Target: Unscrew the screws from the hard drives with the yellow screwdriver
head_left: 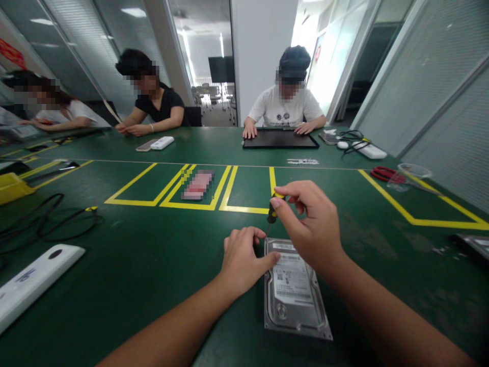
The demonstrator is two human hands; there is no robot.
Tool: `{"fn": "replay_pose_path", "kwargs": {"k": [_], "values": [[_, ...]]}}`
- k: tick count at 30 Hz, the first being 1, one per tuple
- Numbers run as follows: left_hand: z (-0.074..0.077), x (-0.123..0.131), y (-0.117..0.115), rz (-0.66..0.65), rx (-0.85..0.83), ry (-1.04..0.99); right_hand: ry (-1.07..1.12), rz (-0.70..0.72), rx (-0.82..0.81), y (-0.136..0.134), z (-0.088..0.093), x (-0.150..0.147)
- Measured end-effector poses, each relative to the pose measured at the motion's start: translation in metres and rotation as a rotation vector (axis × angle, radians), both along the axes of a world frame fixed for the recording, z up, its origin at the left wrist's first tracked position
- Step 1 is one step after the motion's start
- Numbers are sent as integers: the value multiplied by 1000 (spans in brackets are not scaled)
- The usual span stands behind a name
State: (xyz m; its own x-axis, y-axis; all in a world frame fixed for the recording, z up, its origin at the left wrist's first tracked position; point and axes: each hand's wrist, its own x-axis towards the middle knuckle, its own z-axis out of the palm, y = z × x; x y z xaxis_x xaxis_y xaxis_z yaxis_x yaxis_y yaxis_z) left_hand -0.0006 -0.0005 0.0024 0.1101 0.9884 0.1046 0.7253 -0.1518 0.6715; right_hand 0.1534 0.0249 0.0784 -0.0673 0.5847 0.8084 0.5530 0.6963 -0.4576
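Observation:
A silver hard drive point(294, 290) lies flat on the green table, its white label facing up. My right hand point(315, 219) pinches a small black-and-yellow screwdriver point(272, 211) by its handle. The shaft points down at the drive's far left corner; whether a screw sits under the tip is too small to tell. At the drive's left edge, my left hand point(242, 260) grips it, thumb lying on the label and index finger close to the screwdriver tip.
Yellow tape point(244, 209) marks boxes across the table, one holding a pink phone-like item point(197, 184). At left lie a white power bank point(34, 285) and black cables point(46, 219). Red-handled tool point(385, 174) and another drive point(473, 247) are at right. Across sits a person with a black panel point(280, 138).

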Motion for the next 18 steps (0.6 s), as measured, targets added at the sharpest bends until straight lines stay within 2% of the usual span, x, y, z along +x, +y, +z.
{"fn": "replay_pose_path", "kwargs": {"k": [11,18], "values": [[1,0,0,-1,-11,0,-8,-13,-50,-2,-2,-1],[1,1,0,0,-7,6,6,-3,-14,-1,-1,-1]]}}
